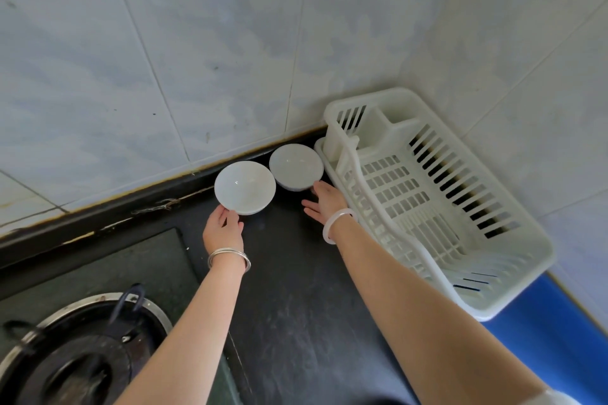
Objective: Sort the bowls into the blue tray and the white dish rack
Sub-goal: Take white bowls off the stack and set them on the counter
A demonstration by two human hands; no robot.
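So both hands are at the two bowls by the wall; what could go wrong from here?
1. The left hand has only fingertips at the left bowl's near rim; it may slip.
2. The bowls sit very close; lifting one may knock the right bowl.
3. The right hand may catch the white dish rack.

Gas burner [79, 355] in black counter [296, 306] below tiled wall [197, 43].

Two bowls side by side at the back of the worktop [296, 289]

Left bowl [245, 187] touches right bowl [295, 166], both near the wall [164, 59]. Dish rack [427, 200] sits just right of them, tray [543, 332] under its near end, stove burner [79, 348] front-left.
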